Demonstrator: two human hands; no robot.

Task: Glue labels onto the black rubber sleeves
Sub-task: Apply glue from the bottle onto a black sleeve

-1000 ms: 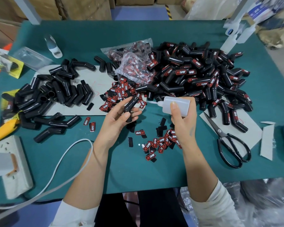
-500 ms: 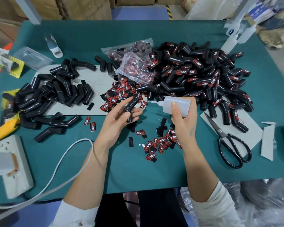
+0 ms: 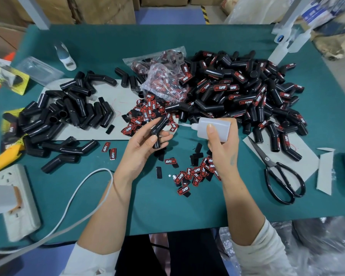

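Left hand (image 3: pixel 141 148) grips a black rubber sleeve (image 3: pixel 158 130); right hand (image 3: pixel 223 144) grips the glue bottle (image 3: pixel 213 126).

Bare green mat (image 3: pixel 167 212) near the front edge gives free room. Blocking: unlabelled sleeve heap (image 3: pixel 68 114) left, labelled pile (image 3: pixel 243 96) far right, scissors (image 3: pixel 279 172) right, loose labels (image 3: pixel 195 174) mid, cable (image 3: pixel 78 196) + power strip (image 3: pixel 18 202) front-left.

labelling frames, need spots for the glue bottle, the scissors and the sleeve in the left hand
glue bottle (image 3: pixel 217 126), head view, middle of its white body
scissors (image 3: pixel 267 158), head view, pivot screw
sleeve (image 3: pixel 158 129), head view, bend above the thumb
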